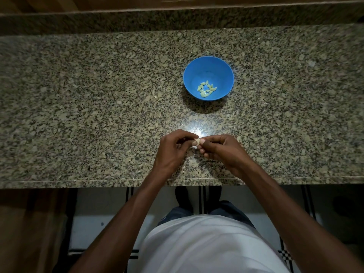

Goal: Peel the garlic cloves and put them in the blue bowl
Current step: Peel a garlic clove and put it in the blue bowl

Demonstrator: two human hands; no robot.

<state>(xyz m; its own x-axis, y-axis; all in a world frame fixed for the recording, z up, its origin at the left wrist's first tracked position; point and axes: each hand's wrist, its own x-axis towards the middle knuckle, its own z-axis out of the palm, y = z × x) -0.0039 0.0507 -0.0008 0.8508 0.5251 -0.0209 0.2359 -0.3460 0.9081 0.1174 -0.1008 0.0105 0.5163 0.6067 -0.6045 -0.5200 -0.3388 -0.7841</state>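
A blue bowl (208,65) stands on the granite counter, a little right of centre, with several pale peeled garlic cloves (206,88) lying at its bottom. Nearer to me, just above the counter's front part, my left hand (173,150) and my right hand (222,150) meet fingertip to fingertip. Both pinch one small pale garlic clove (197,142) between thumbs and fingers. Most of the clove is hidden by my fingers.
The speckled granite counter (98,115) runs the full width, with its front edge just below my wrists and a raised granite ledge (177,20) behind. A bright light reflection (199,129) glares on the stone beyond my hands. Tiled floor lies below.
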